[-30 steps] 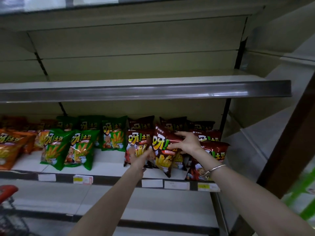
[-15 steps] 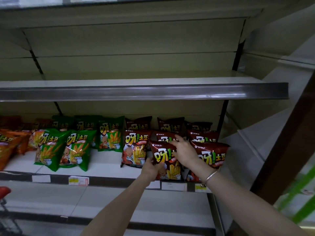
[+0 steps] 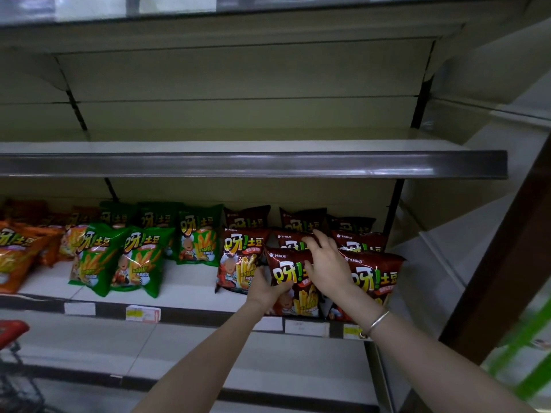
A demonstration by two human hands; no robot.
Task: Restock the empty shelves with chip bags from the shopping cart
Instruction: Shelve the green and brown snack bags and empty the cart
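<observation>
Supermarket shelving fills the head view, and the stocked shelf (image 3: 185, 281) is the only level carrying goods; the shelf above it (image 3: 238, 163) and the one below it are bare.

On the stocked shelf the bags sit in colour groups: orange bags (image 3: 18, 251) at its left end, green bags (image 3: 119, 257) in its middle and brown ones at its right end. The brown bag (image 3: 293, 281) being placed stands at the front edge of that shelf, between two other brown bags, so it seems meant to fill the front row of its own flavour.

The left hand (image 3: 265, 289) grips its lower left edge with curled fingers. The right hand (image 3: 326, 263), with a bracelet (image 3: 377, 321) on the wrist, curls over its top, probably to steady it upright and facing out.

The cart's red handle (image 3: 12, 330) shows below the shelf's left end.

A second ago the bag was tilted, with the left hand open beneath it. Now it stands straighter, lower and slotted into the row, and both hands have closed on it.
</observation>
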